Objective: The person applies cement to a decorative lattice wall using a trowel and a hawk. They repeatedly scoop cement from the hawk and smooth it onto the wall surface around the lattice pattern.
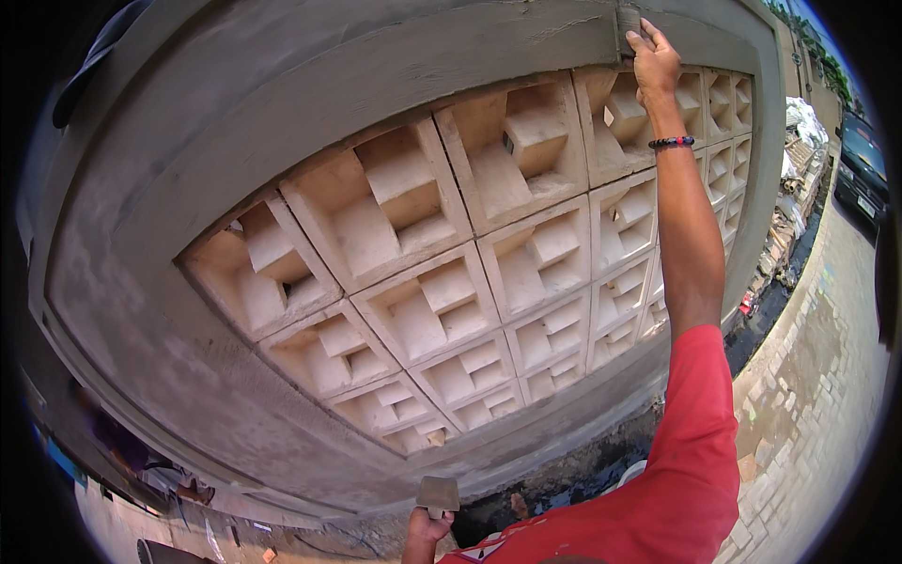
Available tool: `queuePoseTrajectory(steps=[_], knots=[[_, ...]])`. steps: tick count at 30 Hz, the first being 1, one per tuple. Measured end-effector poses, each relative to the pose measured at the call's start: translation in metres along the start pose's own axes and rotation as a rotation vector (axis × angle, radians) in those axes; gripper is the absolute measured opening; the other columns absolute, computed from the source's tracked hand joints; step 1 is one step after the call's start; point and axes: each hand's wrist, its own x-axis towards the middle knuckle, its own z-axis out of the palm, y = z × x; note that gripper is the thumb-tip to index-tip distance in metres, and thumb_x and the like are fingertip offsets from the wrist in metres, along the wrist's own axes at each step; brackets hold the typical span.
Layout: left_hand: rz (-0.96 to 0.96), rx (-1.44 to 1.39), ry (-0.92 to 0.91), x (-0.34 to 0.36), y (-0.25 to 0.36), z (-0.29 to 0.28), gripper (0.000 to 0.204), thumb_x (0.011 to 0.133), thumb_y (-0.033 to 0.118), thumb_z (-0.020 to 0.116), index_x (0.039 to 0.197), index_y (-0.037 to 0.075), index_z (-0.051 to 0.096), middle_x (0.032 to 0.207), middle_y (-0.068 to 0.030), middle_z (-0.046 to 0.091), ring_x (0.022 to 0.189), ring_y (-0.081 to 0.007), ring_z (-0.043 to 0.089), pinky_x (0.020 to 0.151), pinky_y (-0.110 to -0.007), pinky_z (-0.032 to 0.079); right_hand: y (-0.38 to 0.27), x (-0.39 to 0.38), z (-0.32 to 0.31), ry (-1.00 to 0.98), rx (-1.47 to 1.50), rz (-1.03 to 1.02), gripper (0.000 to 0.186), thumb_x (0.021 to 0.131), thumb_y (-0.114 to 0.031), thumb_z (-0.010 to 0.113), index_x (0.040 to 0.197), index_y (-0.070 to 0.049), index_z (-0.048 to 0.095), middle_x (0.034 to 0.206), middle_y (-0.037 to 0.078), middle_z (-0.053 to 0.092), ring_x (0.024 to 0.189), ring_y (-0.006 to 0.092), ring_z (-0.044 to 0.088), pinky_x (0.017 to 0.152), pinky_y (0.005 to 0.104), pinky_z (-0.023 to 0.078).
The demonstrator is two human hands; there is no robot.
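Note:
My right hand (655, 64), a beaded bracelet at its wrist, is raised to the top of the wall. Its fingers are closed round a small grey rectangular tool (628, 30) set against the smooth grey plaster band (423, 66) above the openwork blocks. The exact kind of tool is hard to tell. Low down near my body, my left hand (427, 526) grips the handle of a small square-bladed scraper (438, 493), its blade upward and grey. The panel of pale openwork ventilation blocks (423, 193) fills the middle, framed by the plaster.
A dark gutter (564, 493) with wet-looking patches runs along the wall's foot. Rubble and white sacks (803, 136) are heaped beyond the wall's right end. Further right, a dark car (862, 164) stands on the paved road (799, 423). A dark cylindrical object (164, 553) lies at lower left.

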Motion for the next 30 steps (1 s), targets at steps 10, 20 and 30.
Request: queuePoseTrajectory(steps=[10, 20, 30], knots=[[0.039, 0.118, -0.079, 0.011, 0.0, 0.024, 0.027, 0.092, 0.034, 0.041, 0.106, 0.019, 0.057, 0.097, 0.0012, 0.063, 0.078, -0.0161, 0.058, 0.053, -0.028, 0.041, -0.089, -0.147, 0.128, -0.142, -0.153, -0.493, 0.037, 0.081, -0.009, 0.057, 0.114, 0.006, 0.057, 0.101, 0.021, 0.064, 0.092, 0.0325, 0.062, 0.084, 0.0377, 0.046], [0.032, 0.119, -0.072, 0.003, 0.003, 0.015, 0.026, 0.09, 0.037, 0.044, 0.105, 0.021, 0.058, 0.096, 0.0033, 0.063, 0.077, -0.0151, 0.058, 0.052, -0.027, 0.04, -0.069, -0.102, 0.06, -0.192, 0.405, 0.024, 0.038, 0.085, -0.007, 0.057, 0.121, 0.004, 0.052, 0.102, 0.011, 0.064, 0.091, 0.0154, 0.06, 0.08, 0.0259, 0.047], [-0.004, 0.061, -0.092, 0.016, -0.003, 0.01, 0.026, 0.092, 0.032, 0.041, 0.107, 0.02, 0.057, 0.097, 0.0009, 0.063, 0.076, -0.0169, 0.058, 0.051, -0.028, 0.043, -0.06, -0.069, 0.067, -0.041, -0.21, -0.243, 0.039, 0.082, -0.009, 0.053, 0.117, 0.01, 0.054, 0.121, 0.024, 0.056, 0.115, 0.0332, 0.052, 0.099, 0.0365, 0.039]])
